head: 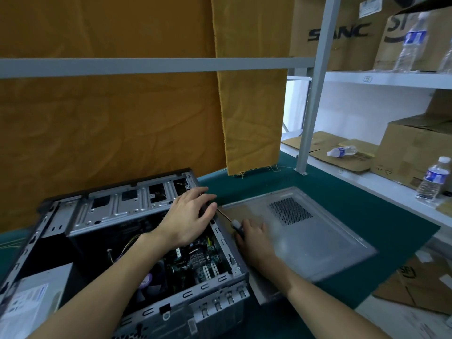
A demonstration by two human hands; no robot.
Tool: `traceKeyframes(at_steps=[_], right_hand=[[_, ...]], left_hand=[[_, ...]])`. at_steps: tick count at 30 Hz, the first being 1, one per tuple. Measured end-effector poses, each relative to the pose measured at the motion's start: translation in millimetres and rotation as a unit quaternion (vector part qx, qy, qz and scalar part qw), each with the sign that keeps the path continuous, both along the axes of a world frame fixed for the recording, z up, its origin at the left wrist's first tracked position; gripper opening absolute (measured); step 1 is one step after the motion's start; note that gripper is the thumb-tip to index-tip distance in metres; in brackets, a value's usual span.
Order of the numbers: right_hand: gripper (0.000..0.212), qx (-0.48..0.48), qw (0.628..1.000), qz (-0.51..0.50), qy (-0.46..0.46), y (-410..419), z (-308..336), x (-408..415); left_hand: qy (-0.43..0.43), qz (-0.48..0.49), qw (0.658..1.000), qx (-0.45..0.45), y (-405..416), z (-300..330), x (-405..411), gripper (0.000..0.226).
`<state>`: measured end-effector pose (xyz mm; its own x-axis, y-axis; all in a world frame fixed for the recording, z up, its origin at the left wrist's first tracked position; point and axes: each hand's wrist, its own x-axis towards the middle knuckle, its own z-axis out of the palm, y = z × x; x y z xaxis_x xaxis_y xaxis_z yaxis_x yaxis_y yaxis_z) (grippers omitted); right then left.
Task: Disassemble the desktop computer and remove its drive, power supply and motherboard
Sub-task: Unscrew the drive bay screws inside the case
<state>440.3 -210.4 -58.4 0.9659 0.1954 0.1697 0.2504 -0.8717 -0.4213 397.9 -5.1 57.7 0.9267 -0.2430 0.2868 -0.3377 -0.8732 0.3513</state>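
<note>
A: Since the case (pixel 137 241) lies open on the table (pixel 342 204), what does it contain?
B: Motherboard (pixel 198 260), power supply (pixel 31 294); drive not visible.
A: Grips?
B: Left hand (pixel 188 216) rests relaxed on the case's far right corner. Right hand (pixel 252 237), just right of it, clenches a screwdriver (pixel 230 220), shaft angled toward that corner; side panel (pixel 305 231) beneath.

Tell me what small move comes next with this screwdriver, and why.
Probably steady the screwdriver tip on the screw at the case edge: the right hand holds the handle, the left hand rests beside the shaft, and the motherboard is still inside.
</note>
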Motion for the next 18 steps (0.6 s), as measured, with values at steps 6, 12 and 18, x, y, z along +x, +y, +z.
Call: traceKeyframes(at_steps=[6,12,18], right_hand=[[0.02,0.144,0.989,-0.004,0.042,-10.5,16.0,-5.5],[0.02,0.34,0.939,0.031,0.044,-10.0,88.1,-30.3],[0.025,0.403,0.907,0.097,0.074,32.9,154.4,-37.8]], left_hand=[[0.025,-0.012,0.999,0.022,4.5,5.0,-5.8,0.058],[0.001,0.064,0.997,0.043,44.3,17.3,-28.1,0.049],[0.037,0.129,0.986,0.096,93.2,14.1,-51.8,0.057]])
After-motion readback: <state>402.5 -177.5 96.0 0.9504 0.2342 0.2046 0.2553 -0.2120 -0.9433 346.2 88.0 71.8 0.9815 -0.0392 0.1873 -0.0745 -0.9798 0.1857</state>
